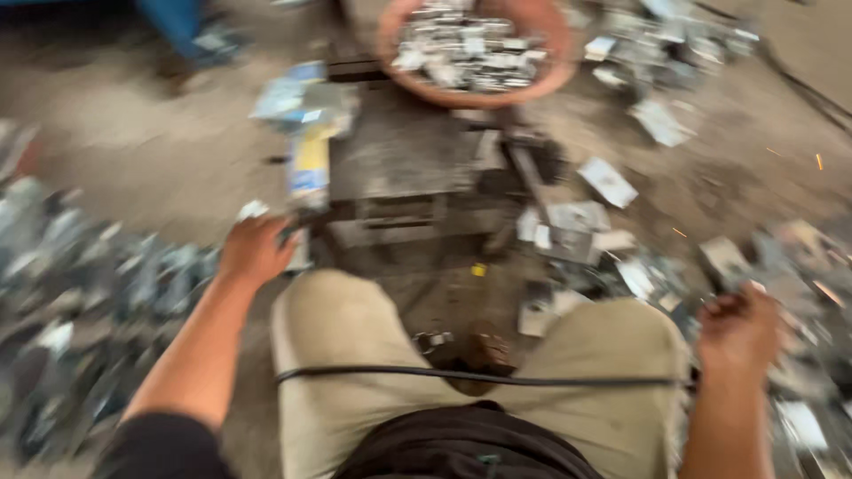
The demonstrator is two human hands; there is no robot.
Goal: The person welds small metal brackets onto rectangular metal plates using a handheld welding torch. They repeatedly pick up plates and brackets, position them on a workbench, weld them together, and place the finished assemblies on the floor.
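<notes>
Two knees in tan trousers (355, 355) fill the six o'clock edge, with one black cable (479, 379) stretched straight across both thighs. At nine o'clock the left hand (255, 251) reaches out, its fingers curled at the edge of a dark metal block (404, 164) (the blur hides whether they hold a piece, so I cannot tell its grip). At four o'clock the right hand (737, 330) is closed into a loose fist, and something small and pale seems to be pinched in it, though the blur keeps this unsure. One round reddish bowl (546, 75) sits at twelve o'clock, heaped with small shiny metal pieces (466, 49), too many and too smeared to count. Two loose heaps of similar metal scraps (89, 293) spread over the floor, one at nine o'clock and one between one and four o'clock.
</notes>
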